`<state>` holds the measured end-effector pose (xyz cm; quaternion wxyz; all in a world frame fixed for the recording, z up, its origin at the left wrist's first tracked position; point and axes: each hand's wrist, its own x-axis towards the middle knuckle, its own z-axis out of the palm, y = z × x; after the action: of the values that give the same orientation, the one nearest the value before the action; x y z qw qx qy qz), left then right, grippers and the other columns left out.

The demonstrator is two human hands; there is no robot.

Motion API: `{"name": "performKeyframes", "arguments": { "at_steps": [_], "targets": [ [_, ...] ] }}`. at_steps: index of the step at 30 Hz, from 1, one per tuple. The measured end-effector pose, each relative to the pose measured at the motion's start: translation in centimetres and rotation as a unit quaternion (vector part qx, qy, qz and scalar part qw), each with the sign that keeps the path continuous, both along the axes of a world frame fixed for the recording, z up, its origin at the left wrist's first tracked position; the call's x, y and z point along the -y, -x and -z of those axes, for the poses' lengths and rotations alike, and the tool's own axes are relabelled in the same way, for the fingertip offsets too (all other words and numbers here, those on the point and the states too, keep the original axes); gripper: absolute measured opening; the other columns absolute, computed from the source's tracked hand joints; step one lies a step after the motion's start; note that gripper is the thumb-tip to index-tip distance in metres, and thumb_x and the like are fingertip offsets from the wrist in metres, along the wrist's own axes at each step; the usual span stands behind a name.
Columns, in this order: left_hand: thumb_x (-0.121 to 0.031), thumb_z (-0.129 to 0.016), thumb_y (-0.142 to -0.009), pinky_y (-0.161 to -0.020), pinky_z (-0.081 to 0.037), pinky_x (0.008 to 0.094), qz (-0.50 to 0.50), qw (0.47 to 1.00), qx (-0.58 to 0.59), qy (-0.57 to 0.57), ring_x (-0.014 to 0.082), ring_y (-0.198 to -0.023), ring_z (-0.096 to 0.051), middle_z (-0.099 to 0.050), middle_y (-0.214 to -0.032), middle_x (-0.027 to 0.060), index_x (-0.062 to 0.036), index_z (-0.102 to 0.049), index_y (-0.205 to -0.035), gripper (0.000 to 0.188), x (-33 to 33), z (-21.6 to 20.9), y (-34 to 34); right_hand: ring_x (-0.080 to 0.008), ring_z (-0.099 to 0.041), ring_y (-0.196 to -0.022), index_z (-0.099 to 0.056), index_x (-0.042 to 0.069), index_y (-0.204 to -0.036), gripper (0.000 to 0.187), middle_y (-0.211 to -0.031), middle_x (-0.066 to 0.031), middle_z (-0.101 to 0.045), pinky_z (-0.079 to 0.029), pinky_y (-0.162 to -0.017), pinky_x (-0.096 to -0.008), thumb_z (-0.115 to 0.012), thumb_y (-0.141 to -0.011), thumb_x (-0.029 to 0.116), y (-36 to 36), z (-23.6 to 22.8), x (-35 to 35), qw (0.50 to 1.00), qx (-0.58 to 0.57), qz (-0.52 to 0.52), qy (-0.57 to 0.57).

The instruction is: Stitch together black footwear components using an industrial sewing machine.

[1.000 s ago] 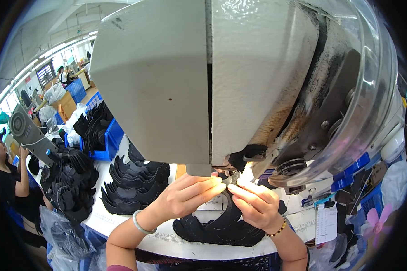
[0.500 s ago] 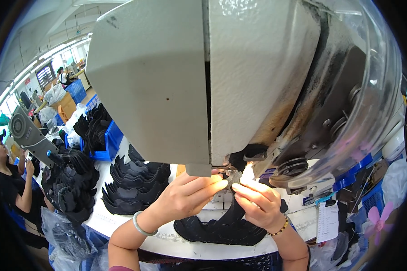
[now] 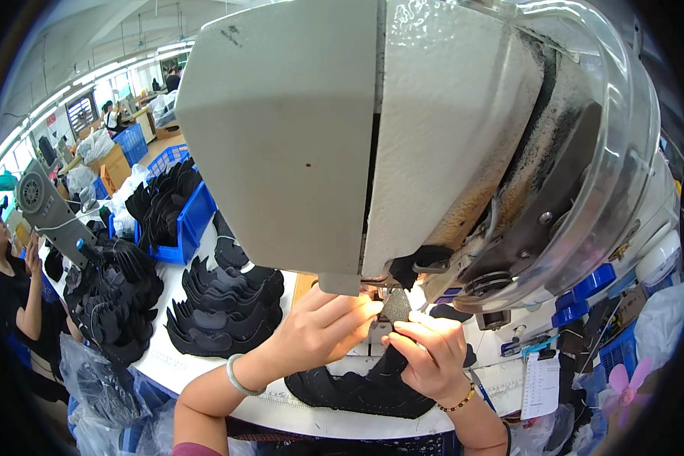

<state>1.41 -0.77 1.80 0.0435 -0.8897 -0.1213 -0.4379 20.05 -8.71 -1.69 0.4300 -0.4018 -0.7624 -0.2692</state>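
A curved black fabric piece [image 3: 361,387] lies on the white table in front of me. Its narrow greyish end [image 3: 395,308] runs up under the head of a sewing machine [image 3: 281,152]. My left hand [image 3: 323,327], with a pale bangle at the wrist, pinches at the left edge of that end, beside the needle area. Gripping the piece's right side between thumb and fingers is my right hand [image 3: 433,353], which has a beaded bracelet. The machine head hides part of the needle area.
Stacked black pieces [image 3: 224,311] stand left of my arm, with a larger bundle [image 3: 114,296] beyond them. A blue bin [image 3: 196,220] holds more pieces. A person [image 3: 19,289] sits at far left near another machine [image 3: 49,209]. A paper sheet [image 3: 540,386] hangs at right.
My right hand has drawn slightly down, away from the needle area, and more of the greyish end shows between my hands. The whole view has shifted slightly.
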Motion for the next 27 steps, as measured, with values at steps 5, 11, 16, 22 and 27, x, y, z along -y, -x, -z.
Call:
{"name": "performKeyframes", "arguments": {
  "at_steps": [5, 11, 16, 22, 27],
  "targets": [
    [-0.007, -0.070, -0.068, -0.072, -0.049, 0.0350, -0.035, 0.999, -0.006, -0.037, 0.0227, -0.081, -0.058, -0.057, -0.089, 0.0075, -0.0016, -0.062, -0.096, 0.029, 0.8, 0.2, -0.5, -0.0229, -0.061, -0.088, -0.062, 0.010, -0.091, 0.025, -0.095, -0.0027, -0.064, -0.045, -0.073, -0.0349, -0.076, -0.070, 0.011, -0.3, 0.0, -0.3, 0.999, -0.032, -0.014, -0.023],
    [-0.006, -0.076, -0.067, -0.075, -0.047, 0.0312, 0.019, 0.998, 0.050, 0.026, 0.0236, -0.086, -0.059, -0.061, -0.093, 0.0069, -0.0041, -0.066, -0.099, 0.034, -1.1, 1.9, 0.1, -0.0241, -0.061, -0.092, -0.063, 0.009, -0.092, 0.026, -0.098, -0.0037, -0.064, -0.046, -0.077, -0.0365, -0.075, -0.070, 0.011, -0.6, 0.2, -0.1, 1.000, -0.020, -0.004, -0.005],
    [-0.009, -0.079, -0.068, -0.071, -0.050, 0.0316, 0.085, 0.959, 0.049, 0.265, 0.0229, -0.081, -0.063, -0.068, -0.094, 0.0081, -0.0050, -0.069, -0.095, 0.029, -2.7, 2.1, 0.4, -0.0245, -0.061, -0.092, -0.064, 0.008, -0.092, 0.026, -0.099, -0.0040, -0.065, -0.047, -0.077, -0.0361, -0.075, -0.069, 0.011, -0.8, 0.5, -0.3, 1.000, -0.028, -0.012, 0.002],
    [-0.010, -0.076, -0.072, -0.069, -0.050, 0.0275, 0.100, 0.967, 0.025, 0.234, 0.0194, -0.073, -0.065, -0.069, -0.091, 0.0091, -0.0066, -0.071, -0.096, 0.024, -2.9, 1.3, 0.4, -0.0242, -0.061, -0.092, -0.063, 0.007, -0.095, 0.029, -0.101, -0.0055, -0.065, -0.047, -0.076, -0.0342, -0.075, -0.069, 0.010, -1.3, 0.8, 0.0, 0.998, -0.040, -0.007, 0.041],
    [-0.010, -0.076, -0.072, -0.073, -0.049, 0.0306, 0.120, 0.960, 0.042, 0.249, 0.0215, -0.076, -0.064, -0.068, -0.093, 0.0092, -0.0084, -0.070, -0.100, 0.029, -2.5, 1.6, 0.4, -0.0262, -0.062, -0.092, -0.061, 0.005, -0.096, 0.030, -0.100, -0.0074, -0.065, -0.048, -0.077, -0.0352, -0.074, -0.069, 0.004, -1.6, 0.9, -0.3, 0.997, -0.059, -0.033, 0.038]
  ]
}}
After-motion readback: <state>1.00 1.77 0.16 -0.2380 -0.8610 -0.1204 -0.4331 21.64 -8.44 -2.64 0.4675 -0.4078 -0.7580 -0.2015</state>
